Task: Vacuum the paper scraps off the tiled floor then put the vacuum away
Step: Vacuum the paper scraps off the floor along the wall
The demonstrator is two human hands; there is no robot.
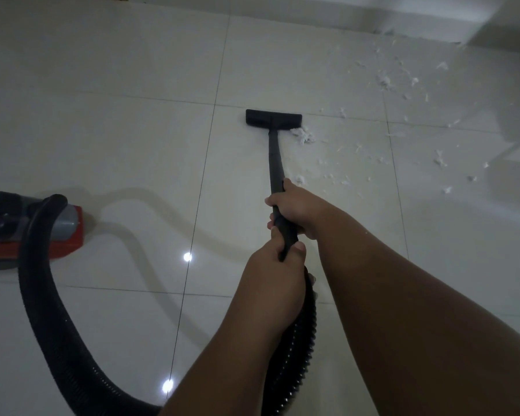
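The black vacuum wand [274,157] runs from my hands out to its flat floor nozzle [273,117], which rests on the white tiled floor [117,130]. My right hand [294,207] grips the wand higher up. My left hand [278,262] grips its lower end, where the ribbed black hose [39,295] joins. White paper scraps [303,136] lie just right of the nozzle, and more scraps [385,81] are scattered toward the far right. The red and grey vacuum body [33,226] sits on the floor at the left.
A white wall base [403,22] runs along the far right behind the scraps. The hose loops from the vacuum body down past the lower edge and back up to my hands. A blurred pale shape [511,115] stands at the right edge.
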